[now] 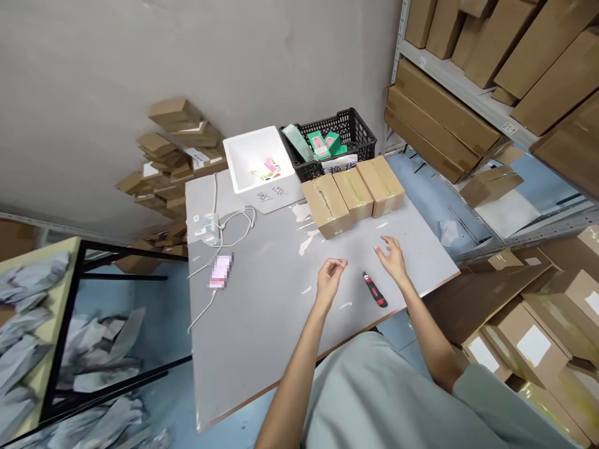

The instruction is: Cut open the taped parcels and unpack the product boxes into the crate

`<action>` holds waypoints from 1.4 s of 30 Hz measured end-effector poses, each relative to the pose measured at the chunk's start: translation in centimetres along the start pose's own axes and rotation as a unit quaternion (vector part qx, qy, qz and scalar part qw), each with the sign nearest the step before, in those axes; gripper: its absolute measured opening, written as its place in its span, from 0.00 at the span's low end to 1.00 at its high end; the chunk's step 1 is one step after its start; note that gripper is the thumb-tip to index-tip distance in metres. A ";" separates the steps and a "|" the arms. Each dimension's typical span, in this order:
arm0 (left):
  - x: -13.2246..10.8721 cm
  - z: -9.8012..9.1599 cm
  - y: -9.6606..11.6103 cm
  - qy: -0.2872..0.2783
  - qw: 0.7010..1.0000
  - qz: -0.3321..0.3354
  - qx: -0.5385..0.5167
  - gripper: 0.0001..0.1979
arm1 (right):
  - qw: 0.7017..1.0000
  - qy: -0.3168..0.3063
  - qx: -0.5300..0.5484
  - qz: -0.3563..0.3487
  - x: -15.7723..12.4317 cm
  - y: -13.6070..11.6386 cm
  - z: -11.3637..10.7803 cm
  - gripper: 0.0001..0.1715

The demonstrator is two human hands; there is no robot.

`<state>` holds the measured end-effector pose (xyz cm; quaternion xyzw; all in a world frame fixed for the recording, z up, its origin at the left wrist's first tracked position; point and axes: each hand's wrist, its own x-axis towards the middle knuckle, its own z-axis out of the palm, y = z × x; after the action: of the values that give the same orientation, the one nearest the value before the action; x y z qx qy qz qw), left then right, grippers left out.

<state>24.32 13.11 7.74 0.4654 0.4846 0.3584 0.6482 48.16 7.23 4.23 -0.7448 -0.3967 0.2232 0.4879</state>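
Observation:
My left hand [330,276] hovers over the grey table [262,312] with its fingers curled into a loose pinch; nothing shows between them. My right hand [392,257] is open, fingers spread, just above the tabletop. A red and black utility knife [375,289] lies on the table between the two hands, closer to the right wrist. Three taped cardboard boxes [354,193] stand side by side beyond the hands. Neither hand touches the knife or the boxes.
A white foam box [243,163] and a black crate [360,134] holding green packets sit at the table's far edge. A phone [220,270] with white cables lies to the left. Cardboard boxes fill the shelves [468,81] and floor at right; more boxes pile against the wall.

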 end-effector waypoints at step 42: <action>6.8 5.9 -1.7 -0.032 0.999 -0.029 0.019 0.14 | 0.944 -0.030 -0.325 -0.040 1.2 -5.2 -10.5 0.73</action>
<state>31.85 17.34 4.72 0.4745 0.4838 0.3147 0.6646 54.44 3.55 13.44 -0.8395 -0.4914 0.0848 0.2158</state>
